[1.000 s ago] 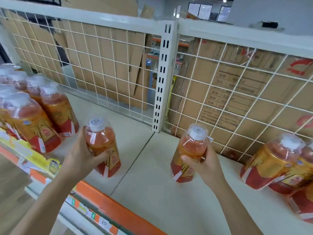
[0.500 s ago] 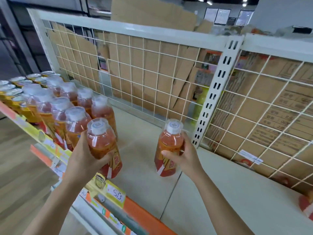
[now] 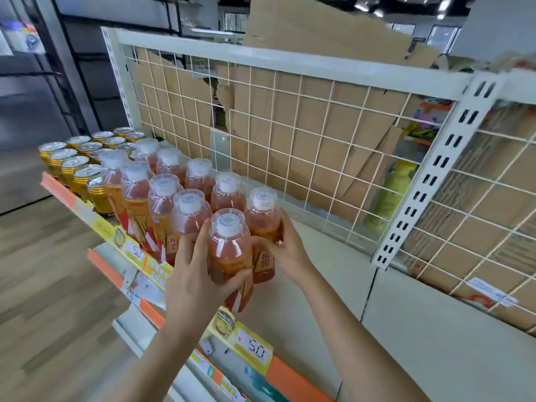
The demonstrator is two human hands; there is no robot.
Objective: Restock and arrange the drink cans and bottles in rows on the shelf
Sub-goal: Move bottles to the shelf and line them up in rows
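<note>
While the left hand [image 3: 194,275] grips one clear white-capped bottle of orange drink [image 3: 229,248] and the right hand [image 3: 290,252] grips a second bottle [image 3: 263,217], both stand just right of the shelved bottle rows [image 3: 162,195].

Pale wood-look floor [image 3: 43,285] fills 8 o'clock. A cream shelf [image 3: 435,329] runs toward 4 o'clock, backed by a white wire-grid panel [image 3: 290,140] and, at 3 o'clock, a slotted white upright [image 3: 429,181]. Flattened cardboard [image 3: 319,33] leans behind the grid at 12. Dark racking [image 3: 29,91] stands at 10 o'clock. Windows [image 3: 442,36] and ceiling lights [image 3: 443,4] show at 1 o'clock.
</note>
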